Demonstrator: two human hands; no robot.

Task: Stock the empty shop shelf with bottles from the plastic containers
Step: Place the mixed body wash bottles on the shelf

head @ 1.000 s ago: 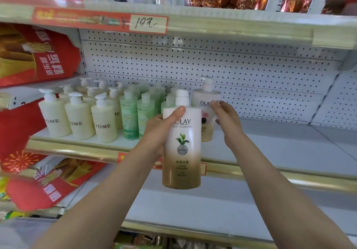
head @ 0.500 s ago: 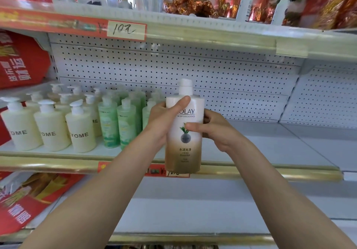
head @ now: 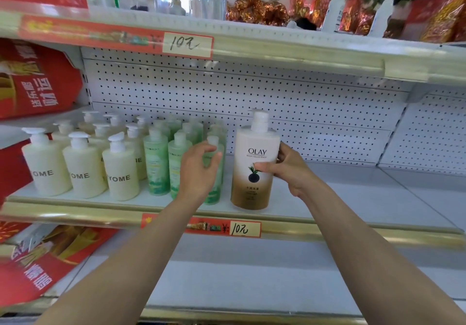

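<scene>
A white-and-brown Olay pump bottle [head: 254, 171] stands upright near the front of the middle shelf [head: 353, 198]. My right hand [head: 287, 168] grips its right side, thumb across the label. My left hand [head: 199, 171] hovers just left of the bottle, fingers apart and holding nothing, in front of the green bottles [head: 156, 163]. Cream pump bottles [head: 83, 168] marked YOME fill the shelf's left end. The plastic containers are out of view.
The middle shelf runs bare to the right of the Olay bottle, with a pegboard back wall [head: 277, 102]. A price tag [head: 244, 229] sits on the gold shelf edge. Red bags [head: 37, 82] hang at left. The upper shelf [head: 302, 52] overhangs above.
The Olay bottle went from held in the air by both hands to standing on the shelf. My left hand has let go and moved left; my right hand still holds it.
</scene>
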